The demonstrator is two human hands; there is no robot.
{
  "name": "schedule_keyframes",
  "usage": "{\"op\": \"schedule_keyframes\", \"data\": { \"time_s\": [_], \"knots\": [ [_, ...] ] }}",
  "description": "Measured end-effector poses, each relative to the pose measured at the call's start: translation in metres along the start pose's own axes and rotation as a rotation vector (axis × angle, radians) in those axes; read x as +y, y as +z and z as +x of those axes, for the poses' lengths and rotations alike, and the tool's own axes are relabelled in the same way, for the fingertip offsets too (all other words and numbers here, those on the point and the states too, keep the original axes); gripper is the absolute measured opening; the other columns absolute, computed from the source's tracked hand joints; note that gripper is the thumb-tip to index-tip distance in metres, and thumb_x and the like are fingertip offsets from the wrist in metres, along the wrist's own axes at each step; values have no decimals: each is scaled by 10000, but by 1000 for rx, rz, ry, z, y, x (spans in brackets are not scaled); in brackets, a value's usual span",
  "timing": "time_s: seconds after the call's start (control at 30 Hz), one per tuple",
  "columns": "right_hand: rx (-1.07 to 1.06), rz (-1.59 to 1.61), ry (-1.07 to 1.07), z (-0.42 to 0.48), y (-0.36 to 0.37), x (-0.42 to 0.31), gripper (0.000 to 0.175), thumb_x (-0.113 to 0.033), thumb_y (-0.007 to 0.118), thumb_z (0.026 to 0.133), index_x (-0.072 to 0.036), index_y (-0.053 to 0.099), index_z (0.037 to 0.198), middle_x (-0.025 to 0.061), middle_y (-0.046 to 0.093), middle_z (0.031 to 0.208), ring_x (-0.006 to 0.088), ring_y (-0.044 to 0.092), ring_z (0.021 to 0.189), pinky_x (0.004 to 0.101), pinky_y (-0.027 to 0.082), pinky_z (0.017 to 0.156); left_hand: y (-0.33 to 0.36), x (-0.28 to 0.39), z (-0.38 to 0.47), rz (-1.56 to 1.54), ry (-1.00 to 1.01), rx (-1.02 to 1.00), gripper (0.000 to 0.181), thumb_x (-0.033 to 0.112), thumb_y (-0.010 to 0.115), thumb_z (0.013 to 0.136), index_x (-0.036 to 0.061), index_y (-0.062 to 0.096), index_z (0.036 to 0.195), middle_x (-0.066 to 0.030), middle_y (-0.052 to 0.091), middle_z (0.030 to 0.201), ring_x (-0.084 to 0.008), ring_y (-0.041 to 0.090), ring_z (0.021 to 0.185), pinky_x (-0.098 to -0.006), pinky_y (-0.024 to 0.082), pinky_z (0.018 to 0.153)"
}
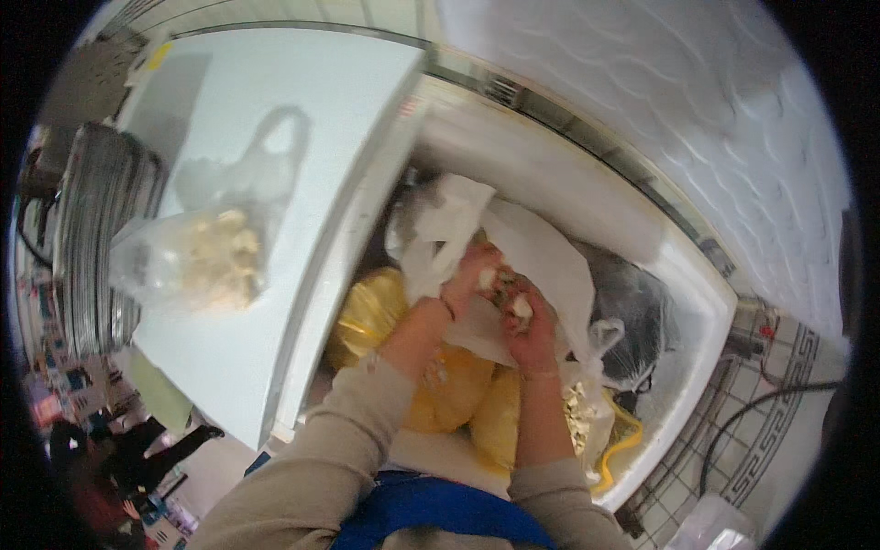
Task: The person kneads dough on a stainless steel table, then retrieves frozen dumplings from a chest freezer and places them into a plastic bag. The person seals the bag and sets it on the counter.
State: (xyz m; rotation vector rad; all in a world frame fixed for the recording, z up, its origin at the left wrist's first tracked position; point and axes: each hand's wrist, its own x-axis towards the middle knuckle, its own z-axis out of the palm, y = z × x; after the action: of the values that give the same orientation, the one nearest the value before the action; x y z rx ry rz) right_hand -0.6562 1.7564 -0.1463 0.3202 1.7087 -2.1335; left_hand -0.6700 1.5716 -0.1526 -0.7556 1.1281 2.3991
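Both of my hands are down inside an open chest freezer, over a large white plastic bag (550, 247). My left hand (473, 271) has its fingers curled around a small whitish piece (487, 278). Close beside it, my right hand (533, 333) holds another whitish piece (522, 307). Blur hides what the pieces are. Dark speckled matter shows between the hands. Yellow plastic bags (447, 388) lie beneath my forearms. By my right wrist sits a clear bag of pale pieces (579, 419).
On the freezer's closed white lid section (330, 89) rests a clear bag of pale yellowish food (220, 258). Stacked metal trays (106, 237) stand at the left. A dark bag (629, 309) lies inside at right. A black cable (711, 440) crosses the tiles. Another person (103, 474) is lower left.
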Motion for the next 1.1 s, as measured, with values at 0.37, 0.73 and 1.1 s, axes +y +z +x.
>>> {"op": "schedule_keyframes", "data": {
  "time_s": [0.37,0.73,1.1],
  "knots": [
    [-744,33,108,-115,243,-184,207,-168,633,900,-42,585,1057,58,634,945,105,594,715,230,470,535,-33,179,-335,261,812,337,302,96,640,839,5,661,1126,-72,684,952,-82,549,632,-204,433,512],
    [-867,-1328,-595,-84,468,-174,212,-152,629,793,-4,702,926,223,689,898,365,676,858,421,537,776,-137,305,-334,1361,537,837,248,161,571,807,-20,717,893,-162,677,751,-206,650,655,-329,500,593],
    [-699,-1297,-924,-98,471,-119,204,-117,646,803,1,675,967,163,676,971,320,627,983,414,523,853,-186,268,-315,1490,345,886,380,308,527,927,17,651,1138,-224,687,982,-346,666,946,-430,551,785]
  ]
}}
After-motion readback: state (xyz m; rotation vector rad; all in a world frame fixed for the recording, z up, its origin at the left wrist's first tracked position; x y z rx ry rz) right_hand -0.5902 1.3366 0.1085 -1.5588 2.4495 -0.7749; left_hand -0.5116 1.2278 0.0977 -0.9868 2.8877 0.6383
